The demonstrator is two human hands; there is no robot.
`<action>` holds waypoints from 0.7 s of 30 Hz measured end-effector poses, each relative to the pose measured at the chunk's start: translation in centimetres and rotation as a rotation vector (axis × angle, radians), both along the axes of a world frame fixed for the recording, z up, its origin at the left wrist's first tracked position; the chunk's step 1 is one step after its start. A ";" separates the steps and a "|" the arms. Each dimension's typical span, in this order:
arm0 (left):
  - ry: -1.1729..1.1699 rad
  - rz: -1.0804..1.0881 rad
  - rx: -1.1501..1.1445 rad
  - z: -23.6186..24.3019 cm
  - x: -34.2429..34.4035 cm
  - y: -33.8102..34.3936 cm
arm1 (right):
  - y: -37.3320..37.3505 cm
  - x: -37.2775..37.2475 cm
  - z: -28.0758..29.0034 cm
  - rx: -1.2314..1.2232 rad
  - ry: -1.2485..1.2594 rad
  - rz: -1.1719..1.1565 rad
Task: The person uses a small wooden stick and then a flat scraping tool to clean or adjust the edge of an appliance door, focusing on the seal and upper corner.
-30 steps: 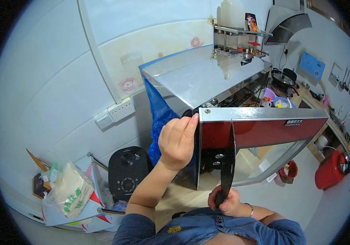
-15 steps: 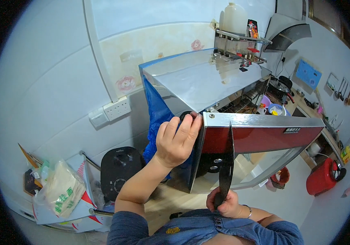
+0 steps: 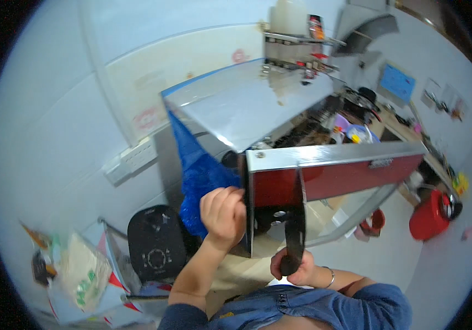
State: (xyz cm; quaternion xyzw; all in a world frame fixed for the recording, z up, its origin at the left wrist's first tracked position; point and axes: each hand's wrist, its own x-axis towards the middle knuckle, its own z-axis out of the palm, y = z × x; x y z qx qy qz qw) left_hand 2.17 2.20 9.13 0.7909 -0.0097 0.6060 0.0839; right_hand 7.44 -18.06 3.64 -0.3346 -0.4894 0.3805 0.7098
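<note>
In my right hand [image 3: 303,269], low in the middle, a knife [image 3: 296,231] with a dark blade is held by its handle, the blade pointing upward in front of the cabinet door. Curled fingers of my left hand [image 3: 224,215] rest at the dark left edge of the open cabinet door [image 3: 335,184], their tips hidden. This door has a silver top rim, a red panel and a glass lower part. Behind it stands the cabinet [image 3: 236,104] with a shiny pale top. Blue plastic sheeting [image 3: 194,170] hangs at its left side, beside my left hand.
An induction cooker [image 3: 157,236] stands on the left, near a white plastic bag [image 3: 84,269]. Wall sockets [image 3: 131,162] are above it. A rack [image 3: 299,38] with a white jug stands at the back. On the right are a counter with a pan [image 3: 359,99] and a red container [image 3: 429,217].
My left hand has slid down from the door's top corner to its left side. The knife stays in my right hand. The whole view has shifted and is blurred.
</note>
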 end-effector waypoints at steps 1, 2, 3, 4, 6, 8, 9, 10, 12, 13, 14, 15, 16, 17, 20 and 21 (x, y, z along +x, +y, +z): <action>-0.005 0.046 0.016 -0.7 -0.4 0.0 | 0.0 0.1 0.0 -0.012 -0.055 -0.059; -0.014 0.083 0.038 -1.2 -0.8 0.1 | -0.1 -0.1 -0.1 -0.022 -0.109 -0.129; -0.007 0.058 0.016 -1.7 -0.7 -0.3 | -0.4 0.1 -1.0 -0.017 -0.111 -0.162; 0.002 0.054 -0.004 -1.8 -1.4 -0.6 | -0.4 -0.4 -1.0 -0.002 -0.095 -0.219; 0.011 0.059 -0.032 -3.2 -2.4 -1.4 | -0.6 -0.8 -0.8 0.008 -0.079 -0.275; 0.028 0.036 -0.050 -4.4 -3.2 -2.5 | -1.8 -0.6 -2.1 -0.008 -0.119 -0.304; 0.075 0.008 -0.047 -5.0 -3.6 -3.3 | -2.4 -0.7 -2.4 -0.038 -0.074 -0.266; 0.122 -0.016 -0.044 -5.5 -3.9 -4.1 | -3.2 -0.6 -2.7 -0.067 -0.029 -0.224; 0.163 -0.079 -0.064 -7.1 -4.0 -5.5 | -4.5 -0.3 -3.3 -0.093 -0.053 -0.250; 0.197 -0.127 -0.081 -8.0 -4.0 -6.4 | -5.2 0.1 -3.2 -0.055 -0.097 -0.284; 0.194 -0.127 -0.087 -8.9 -4.1 -7.4 | -5.8 0.3 -3.3 -0.015 -0.149 -0.306; 0.223 -0.142 -0.092 -9.8 -4.1 -8.5 | -6.7 0.3 -3.5 -0.011 -0.061 -0.279; 0.252 -0.157 -0.098 -10.8 -4.1 -9.8 | -7.8 0.5 -4.2 -0.017 -0.066 -0.277; 0.254 -0.155 -0.111 -11.9 -3.9 -11.2 | -8.9 1.0 -5.0 0.009 -0.124 -0.308; 0.253 -0.180 -0.243 -16.0 -2.4 -16.2 | -14.0 2.7 -8.0 -0.027 -0.191 -0.310; 0.247 -0.172 -0.259 -17.3 -1.7 -18.2 | -16.0 3.2 -9.2 -0.033 -0.152 -0.311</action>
